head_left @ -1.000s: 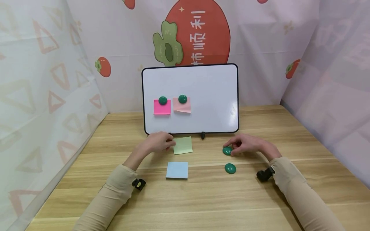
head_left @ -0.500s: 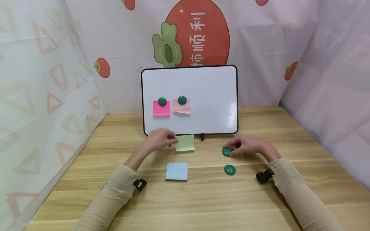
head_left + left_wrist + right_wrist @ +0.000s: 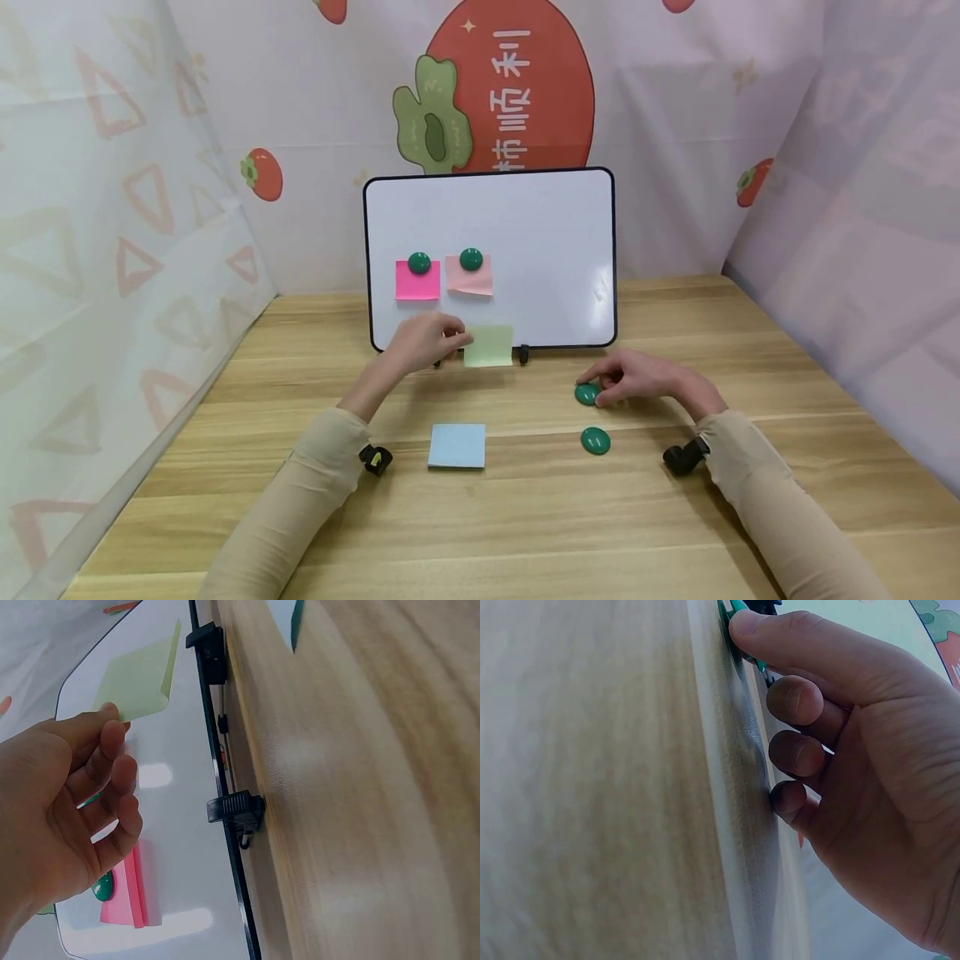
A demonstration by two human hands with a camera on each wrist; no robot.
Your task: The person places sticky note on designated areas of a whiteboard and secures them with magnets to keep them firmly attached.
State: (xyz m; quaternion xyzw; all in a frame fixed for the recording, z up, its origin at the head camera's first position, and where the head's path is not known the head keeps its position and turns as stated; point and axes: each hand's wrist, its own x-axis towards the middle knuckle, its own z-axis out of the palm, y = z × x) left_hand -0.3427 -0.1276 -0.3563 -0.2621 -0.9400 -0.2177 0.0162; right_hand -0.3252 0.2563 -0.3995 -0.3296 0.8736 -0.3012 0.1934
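My left hand (image 3: 427,340) pinches a pale green sticky note (image 3: 490,347) by its left edge, lifted off the table in front of the whiteboard's lower frame. In the left wrist view, thumb and forefinger hold a corner of that note (image 3: 139,679). My right hand (image 3: 637,377) has thumb and forefinger around a round green magnet (image 3: 587,394) at table height. The right wrist view shows the magnet (image 3: 739,606) only in part, at the thumb tip. A second green magnet (image 3: 596,441) lies nearer on the table. A light blue sticky note pad (image 3: 457,446) lies left of it.
The whiteboard (image 3: 555,250) stands at the table's back on black clips (image 3: 524,354). On its left half a bright pink note (image 3: 417,285) and a pale pink note (image 3: 471,279) hang under green magnets. A printed cloth (image 3: 675,167) hangs behind.
The left hand has raised the pale green note from the table and moved it up and slightly right, towards the whiteboard. The right hand stays at its magnet.
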